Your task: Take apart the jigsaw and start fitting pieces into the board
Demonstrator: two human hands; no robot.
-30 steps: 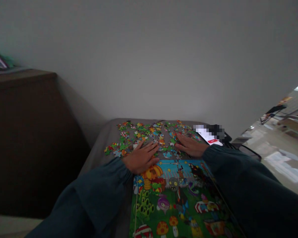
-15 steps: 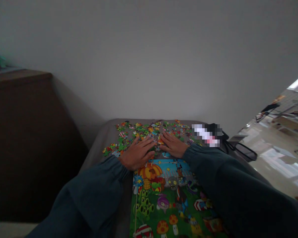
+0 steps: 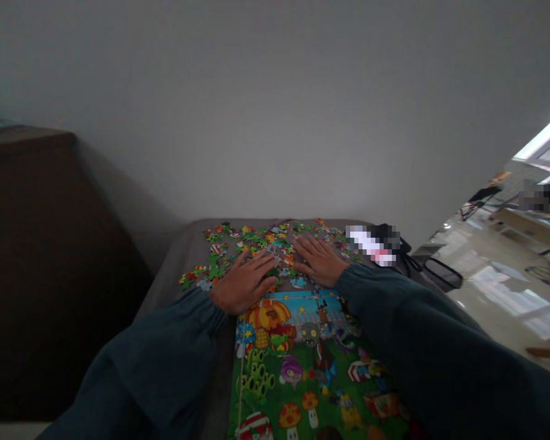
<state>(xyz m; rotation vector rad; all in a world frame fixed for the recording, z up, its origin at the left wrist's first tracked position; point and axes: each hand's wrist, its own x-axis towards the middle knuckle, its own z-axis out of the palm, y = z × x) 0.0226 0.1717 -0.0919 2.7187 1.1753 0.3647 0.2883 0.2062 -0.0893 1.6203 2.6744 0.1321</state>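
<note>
Loose jigsaw puzzle pieces (image 3: 217, 261) lie scattered over the far part of a grey cloth-covered surface. My left hand (image 3: 246, 282) rests palm down over the left and middle pieces, fingers stretched forward. Over the pieces on the right lies my right hand (image 3: 319, 261), flat with its fingers spread. A gap with pieces showing separates the two hands. Nearer to me is a colourful picture board (image 3: 297, 360) with cartoon plants and a zombie; my right sleeve covers part of its right side. Pieces beneath both palms are hidden.
A phone with a lit, blurred-out screen (image 3: 371, 244) lies at the right edge beside a black strap or cable (image 3: 442, 274). To the left stands a dark brown cabinet (image 3: 50, 244). A plain wall (image 3: 275, 122) rises behind the surface (image 3: 165, 293).
My right hand has moved a little away from the left, widening the gap between them, and its fingers are more spread. The whole view has shifted slightly, with things now further left.
</note>
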